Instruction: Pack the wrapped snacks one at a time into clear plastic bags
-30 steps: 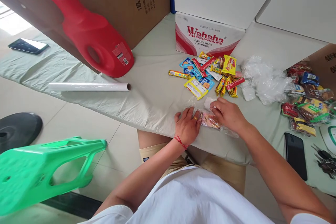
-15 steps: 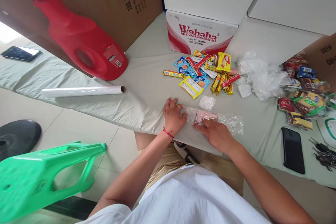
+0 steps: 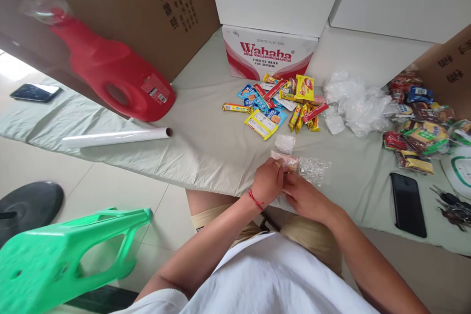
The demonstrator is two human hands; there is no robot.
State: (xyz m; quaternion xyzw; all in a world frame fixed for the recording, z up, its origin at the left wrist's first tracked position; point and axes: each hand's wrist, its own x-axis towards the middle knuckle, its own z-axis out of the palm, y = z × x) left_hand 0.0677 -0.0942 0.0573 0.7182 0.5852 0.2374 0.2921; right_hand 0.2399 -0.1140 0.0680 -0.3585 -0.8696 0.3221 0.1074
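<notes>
Pink packet [image 3: 290, 161] lay in front of Wahaha carton [image 3: 270, 53] | left hand [image 3: 268, 179], right hand [image 3: 306, 196] touched it, couldn't tell either grip (pinch hidden) | clear film [image 3: 315, 171] could have torn if tugged hard

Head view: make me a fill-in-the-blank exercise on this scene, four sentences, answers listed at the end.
1. From the pink packet at the left hand and right hand, clear plastic film spreads toward the picture's ____ side.
2. The red string bracelet circles the person's ____ wrist.
3. The carton behind the snack pile bears the large red brand name ____.
4. The plastic stool is coloured ____.

Missing words: right; left; Wahaha; green.
</notes>
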